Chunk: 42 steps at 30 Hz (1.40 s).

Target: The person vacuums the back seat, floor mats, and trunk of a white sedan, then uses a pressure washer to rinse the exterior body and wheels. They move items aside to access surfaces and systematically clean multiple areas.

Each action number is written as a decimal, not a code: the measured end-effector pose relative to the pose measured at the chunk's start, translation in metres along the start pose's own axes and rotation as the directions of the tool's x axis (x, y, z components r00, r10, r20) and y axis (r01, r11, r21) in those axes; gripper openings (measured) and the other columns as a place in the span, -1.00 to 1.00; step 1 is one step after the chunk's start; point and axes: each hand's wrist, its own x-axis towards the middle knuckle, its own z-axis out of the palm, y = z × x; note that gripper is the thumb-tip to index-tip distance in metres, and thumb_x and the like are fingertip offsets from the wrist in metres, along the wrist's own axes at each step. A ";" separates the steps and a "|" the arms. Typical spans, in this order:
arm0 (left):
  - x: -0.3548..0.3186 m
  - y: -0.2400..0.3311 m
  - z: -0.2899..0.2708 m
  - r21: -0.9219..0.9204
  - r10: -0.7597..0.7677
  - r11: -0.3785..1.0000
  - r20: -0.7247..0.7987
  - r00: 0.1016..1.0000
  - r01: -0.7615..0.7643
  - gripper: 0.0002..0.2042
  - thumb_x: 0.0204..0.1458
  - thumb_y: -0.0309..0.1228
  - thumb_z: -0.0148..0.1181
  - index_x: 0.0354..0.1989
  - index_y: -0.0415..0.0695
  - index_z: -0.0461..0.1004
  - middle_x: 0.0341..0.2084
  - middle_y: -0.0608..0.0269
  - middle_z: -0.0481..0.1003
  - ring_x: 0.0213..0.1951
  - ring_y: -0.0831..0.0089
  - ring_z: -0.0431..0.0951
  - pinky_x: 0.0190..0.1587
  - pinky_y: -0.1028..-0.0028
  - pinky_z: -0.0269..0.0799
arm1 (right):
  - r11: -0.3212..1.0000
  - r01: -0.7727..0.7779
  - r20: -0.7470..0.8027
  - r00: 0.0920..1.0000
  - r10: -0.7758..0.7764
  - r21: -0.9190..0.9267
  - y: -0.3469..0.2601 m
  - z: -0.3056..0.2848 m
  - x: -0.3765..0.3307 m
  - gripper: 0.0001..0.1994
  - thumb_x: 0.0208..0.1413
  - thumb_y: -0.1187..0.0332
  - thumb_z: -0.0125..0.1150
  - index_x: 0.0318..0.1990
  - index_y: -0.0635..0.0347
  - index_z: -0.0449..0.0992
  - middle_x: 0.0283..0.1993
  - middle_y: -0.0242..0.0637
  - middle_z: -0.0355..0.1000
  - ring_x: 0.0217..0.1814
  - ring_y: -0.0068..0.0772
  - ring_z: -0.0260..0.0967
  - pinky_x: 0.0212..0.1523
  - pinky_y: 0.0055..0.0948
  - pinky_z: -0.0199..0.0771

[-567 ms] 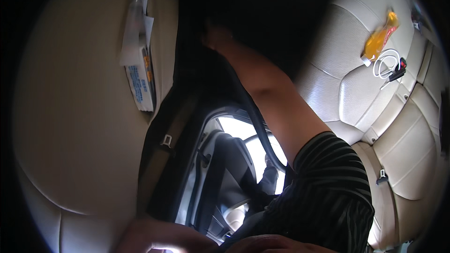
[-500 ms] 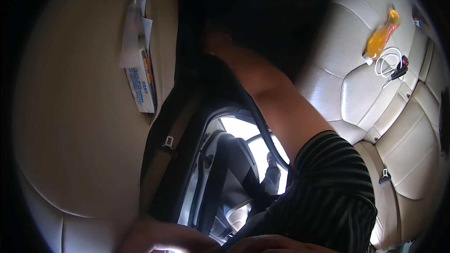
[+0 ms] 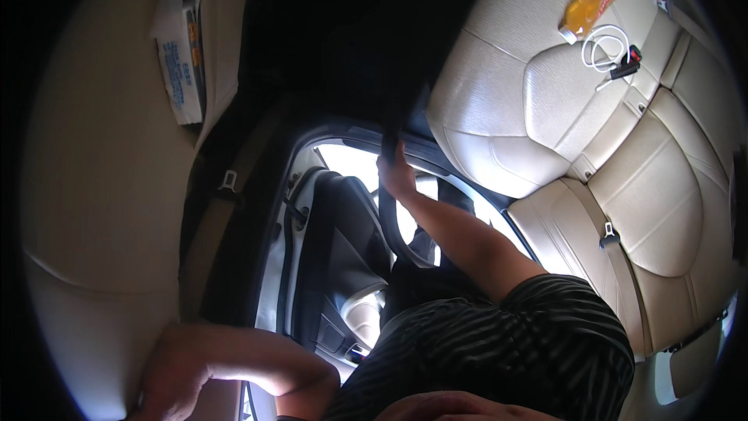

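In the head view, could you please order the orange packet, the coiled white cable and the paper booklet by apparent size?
1. Paper booklet, though it lies nearer the camera, so this is unsure.
2 and 3. Orange packet and coiled white cable look about alike.

View has been swung: beige rear seat (image 3: 592, 132) is now seen larger at upper right, and the open door (image 3: 335, 265) is more exposed. Right hand (image 3: 396, 175), earlier lost in shadow up top, is now seen gripping what is probably a dark hose or strap (image 3: 387, 187). Left hand (image 3: 175, 378) has been brought further into frame at lower left, forearm bent.
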 end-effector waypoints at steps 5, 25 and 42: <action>0.008 -0.010 0.002 0.070 0.065 0.996 -0.069 0.996 -0.060 -0.80 0.47 -0.40 -0.07 -0.11 -0.23 0.46 -0.26 0.19 0.52 -0.26 0.38 0.58 -0.08 0.37 0.60 | 0.890 0.394 0.002 0.914 -0.405 0.229 -0.023 -0.023 -0.005 -0.11 0.27 -0.06 0.20 0.63 0.14 0.01 0.14 0.28 0.57 0.22 0.28 0.56 0.24 -0.01 0.51; 0.017 -0.003 0.014 -0.542 -0.314 0.814 -0.111 0.943 0.207 -0.73 0.30 -0.44 -0.09 -0.18 -0.21 0.61 -0.35 0.23 0.53 -0.33 0.39 0.45 -0.09 0.32 0.39 | 0.627 0.537 0.199 0.826 -0.528 -0.564 -0.126 -0.042 0.015 -0.20 0.28 0.04 0.21 0.57 0.21 0.11 0.35 0.20 0.46 0.34 0.09 0.53 0.32 -0.01 0.53; 0.021 0.027 0.007 -0.473 -0.322 0.845 -0.077 0.944 0.250 -0.64 0.40 -0.28 -0.11 -0.01 -0.18 0.63 -0.01 0.26 0.66 0.02 0.39 0.63 0.18 0.27 0.52 | 0.706 0.529 0.152 0.837 -0.526 -0.470 -0.147 -0.075 0.048 -0.13 0.31 -0.04 0.17 0.64 0.17 0.00 0.41 0.24 0.39 0.46 0.19 0.37 0.45 -0.03 0.37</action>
